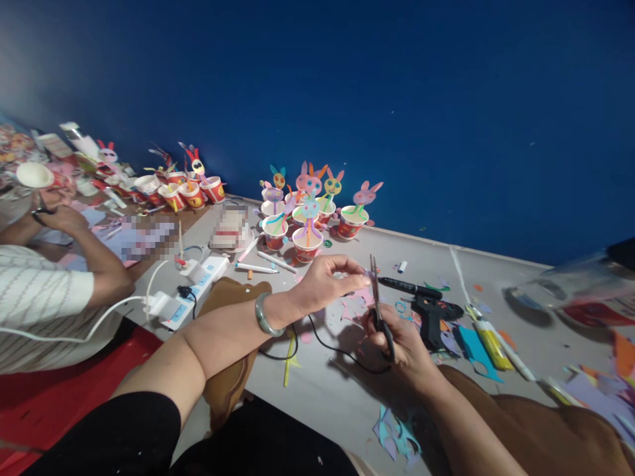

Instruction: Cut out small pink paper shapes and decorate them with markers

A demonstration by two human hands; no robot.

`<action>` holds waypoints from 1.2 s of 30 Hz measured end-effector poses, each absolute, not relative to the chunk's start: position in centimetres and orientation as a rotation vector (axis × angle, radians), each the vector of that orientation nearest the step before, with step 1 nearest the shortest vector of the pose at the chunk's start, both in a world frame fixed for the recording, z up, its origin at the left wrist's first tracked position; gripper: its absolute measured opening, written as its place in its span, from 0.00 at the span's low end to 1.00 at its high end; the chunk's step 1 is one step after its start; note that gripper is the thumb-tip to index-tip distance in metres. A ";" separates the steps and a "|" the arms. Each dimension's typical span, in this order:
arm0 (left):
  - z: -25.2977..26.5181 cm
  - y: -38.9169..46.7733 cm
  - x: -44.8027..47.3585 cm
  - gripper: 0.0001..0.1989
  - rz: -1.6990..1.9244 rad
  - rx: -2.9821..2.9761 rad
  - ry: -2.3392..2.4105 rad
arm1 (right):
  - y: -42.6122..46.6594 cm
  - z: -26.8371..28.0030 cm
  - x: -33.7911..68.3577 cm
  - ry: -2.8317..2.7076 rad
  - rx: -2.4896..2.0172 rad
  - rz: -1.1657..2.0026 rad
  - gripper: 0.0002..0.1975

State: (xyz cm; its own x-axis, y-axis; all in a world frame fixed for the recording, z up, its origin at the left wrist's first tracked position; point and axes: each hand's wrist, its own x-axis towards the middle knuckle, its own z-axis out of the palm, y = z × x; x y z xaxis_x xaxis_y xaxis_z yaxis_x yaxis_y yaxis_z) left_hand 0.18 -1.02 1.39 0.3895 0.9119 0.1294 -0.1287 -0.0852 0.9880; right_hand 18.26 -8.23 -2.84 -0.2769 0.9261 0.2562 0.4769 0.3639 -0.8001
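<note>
My right hand (pixel 397 334) grips a pair of black-handled scissors (pixel 376 297), their blades pointing up and slightly apart. Close to the blades, my left hand (pixel 330 281) pinches a small, pale piece of paper (pixel 367 273) between thumb and fingertips; most of it is hidden. Under and beside the hands lie pink paper scraps (pixel 354 305). A black glue gun (pixel 430 320) rests to the right of the scissors, beside a black marker (pixel 409 288). Blue paper scraps (pixel 395 433) lie nearer to me, below my right hand.
Paper cups (pixel 307 246) with paper rabbit figures stand by the blue wall (pixel 397 119). A power strip (pixel 198 291) with plugs and cables lies at left, near a co-worker's arm (pixel 99 248). A clear jar (pixel 560 291) and a yellow glue tube (pixel 493 344) are at right.
</note>
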 end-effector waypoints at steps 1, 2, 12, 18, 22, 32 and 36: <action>1.4 -1.0 0.2 0.10 1.031 1.377 0.771 | -8.2 -2.9 18.3 -1.897 -1.220 0.777 0.33; 1.4 -1.1 0.1 0.10 1.034 1.376 0.770 | -8.2 -2.9 18.3 -1.897 -1.220 0.771 0.33; 1.3 -1.0 0.1 0.09 1.013 1.348 0.771 | -8.1 -3.0 18.3 -1.901 -1.233 0.763 0.34; 1.5 -1.0 0.1 0.08 1.038 1.329 0.764 | -8.1 -3.1 18.3 -1.878 -1.224 0.775 0.33; 1.4 -0.9 0.0 0.09 1.045 1.330 0.760 | -8.2 -3.2 18.4 -1.882 -1.234 0.785 0.33; 1.5 -1.1 0.1 0.08 1.014 1.353 0.761 | -8.1 -2.9 18.3 -1.901 -1.229 0.773 0.33; 1.5 -1.1 0.1 0.08 1.016 1.354 0.756 | -8.2 -2.9 18.3 -1.906 -1.230 0.761 0.34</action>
